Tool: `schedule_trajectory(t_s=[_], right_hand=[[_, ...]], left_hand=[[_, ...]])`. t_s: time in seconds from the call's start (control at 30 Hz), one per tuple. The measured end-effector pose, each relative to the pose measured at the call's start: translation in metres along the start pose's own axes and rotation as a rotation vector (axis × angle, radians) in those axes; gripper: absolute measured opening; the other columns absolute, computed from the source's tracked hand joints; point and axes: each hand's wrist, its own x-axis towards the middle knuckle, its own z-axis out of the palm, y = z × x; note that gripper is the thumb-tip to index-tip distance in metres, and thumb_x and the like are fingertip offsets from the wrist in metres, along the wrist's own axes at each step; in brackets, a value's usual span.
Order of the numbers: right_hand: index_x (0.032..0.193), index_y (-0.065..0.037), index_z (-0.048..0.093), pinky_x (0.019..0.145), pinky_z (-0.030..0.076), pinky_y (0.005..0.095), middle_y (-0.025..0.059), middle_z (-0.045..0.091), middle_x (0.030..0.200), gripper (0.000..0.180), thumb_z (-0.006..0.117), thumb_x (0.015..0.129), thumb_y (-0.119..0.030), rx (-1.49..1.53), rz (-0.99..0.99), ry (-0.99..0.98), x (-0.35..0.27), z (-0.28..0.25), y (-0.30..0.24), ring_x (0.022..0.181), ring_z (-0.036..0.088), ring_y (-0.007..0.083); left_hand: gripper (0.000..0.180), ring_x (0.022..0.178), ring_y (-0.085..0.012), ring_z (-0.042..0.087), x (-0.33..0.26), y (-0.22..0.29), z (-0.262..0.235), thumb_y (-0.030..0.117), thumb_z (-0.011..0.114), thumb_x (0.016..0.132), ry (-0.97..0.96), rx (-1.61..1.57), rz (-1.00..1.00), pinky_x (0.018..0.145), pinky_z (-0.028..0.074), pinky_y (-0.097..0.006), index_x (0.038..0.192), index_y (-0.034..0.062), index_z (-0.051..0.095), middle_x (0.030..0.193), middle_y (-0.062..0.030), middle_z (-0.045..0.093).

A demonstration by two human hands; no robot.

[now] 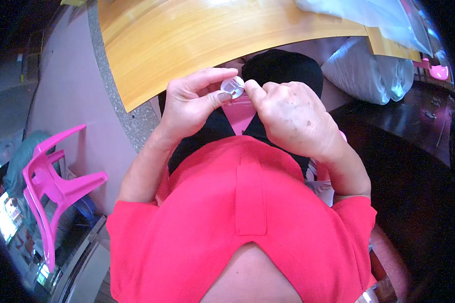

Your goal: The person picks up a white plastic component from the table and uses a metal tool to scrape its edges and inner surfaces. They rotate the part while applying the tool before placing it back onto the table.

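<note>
My left hand (192, 101) pinches a small clear round plastic piece (233, 87) between thumb and forefinger, just below the edge of the wooden table (187, 40). My right hand (293, 113) meets it from the right, its fingertip touching the same piece. A pink pointed strip (241, 113) hangs below the piece, between both hands and over my dark lap. My red shirt fills the lower middle of the view.
A pink plastic chair (50, 182) stands on the left by a pale wall. Clear plastic bags (374, 15) lie on the table's far right, and a bulky white sack (369, 70) sits beside it. Dark floor lies at the right.
</note>
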Motion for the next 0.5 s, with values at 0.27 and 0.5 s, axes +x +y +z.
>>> schedule_trajectory(t_s=[0.27,0.5], right_hand=[[0.095,0.002,0.053,0.052,0.052,0.0311,0.0131,0.06,0.071,0.021,0.056,0.077,-0.008,-0.138,0.105,0.043,0.003,0.017,-0.018,0.061,0.064,0.0246],[0.104,0.003,0.052,0.057,0.052,0.0371,0.015,0.06,0.074,0.03,0.055,0.075,-0.004,0.033,0.129,0.071,-0.002,0.011,-0.008,0.066,0.064,0.0294]], left_hand=[[0.031,0.088,-0.0153,0.064,0.003,-0.006,-0.001,-0.004,0.064,0.082,0.032,-0.041,-0.085,0.079,0.054,-0.028,0.113,-0.0045,0.06,0.098,-0.0114,0.067],[0.034,0.088,-0.0145,0.064,0.007,-0.007,-0.006,-0.003,0.065,0.082,-0.011,-0.124,-0.167,0.081,0.053,-0.027,0.116,-0.0031,0.059,0.1,-0.0095,0.067]])
